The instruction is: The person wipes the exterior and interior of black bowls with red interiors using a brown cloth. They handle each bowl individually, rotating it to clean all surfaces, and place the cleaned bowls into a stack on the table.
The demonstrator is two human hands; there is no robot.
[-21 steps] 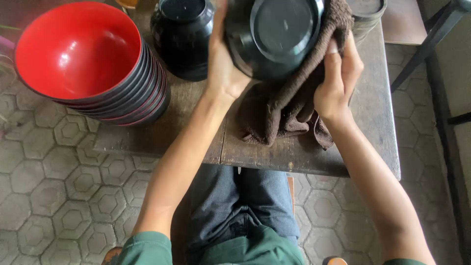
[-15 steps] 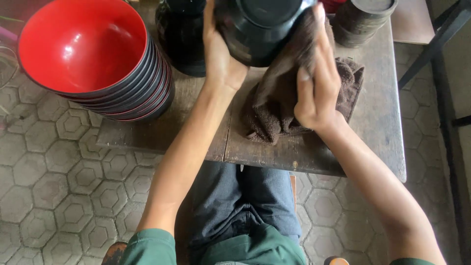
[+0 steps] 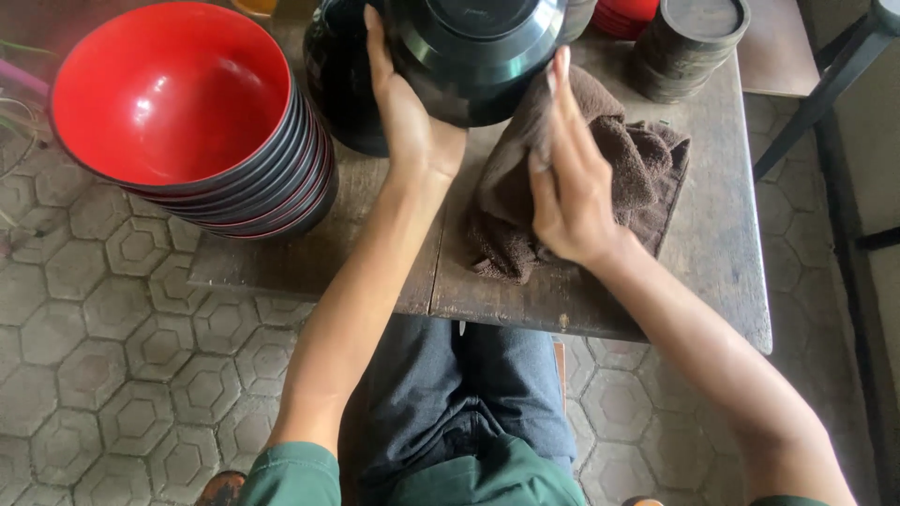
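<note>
Nearest the camera, the person's knees in blue jeans (image 3: 469, 394) and the hem of a green shirt (image 3: 487, 483) sat over a floor of grey hexagonal tiles (image 3: 122, 375). Just beyond them ran the near edge of a worn wooden table (image 3: 722, 253). On it lay a brown towel (image 3: 647, 169), bunched and rumpled, its nearer part draped under the right hand (image 3: 567, 192). That hand lay fairly flat and open, fingers straight and together, pressing the cloth up against the side of a black bowl (image 3: 473, 56). The left hand (image 3: 408, 122) was spread open as well, palm cupped against the bowl's left flank, so the bowl was steadied between the two palms rather than gripped by curled fingers.

The bowl was turned bottom towards the camera, glossy black, with a raised round foot ring and stepped ridges running round its wall; it seemed to be lifted a little above the table, though the view cannot settle that. Behind the left hand stood another dark rounded vessel (image 3: 337, 84), touching or nearly touching the bowl. To the left rose a stack of bowls (image 3: 178, 103), red inside and black outside, nested closely. At the far right edge stood a pile of dark round lids (image 3: 689, 47), with red dishes (image 3: 628, 14) just beside it.
</note>
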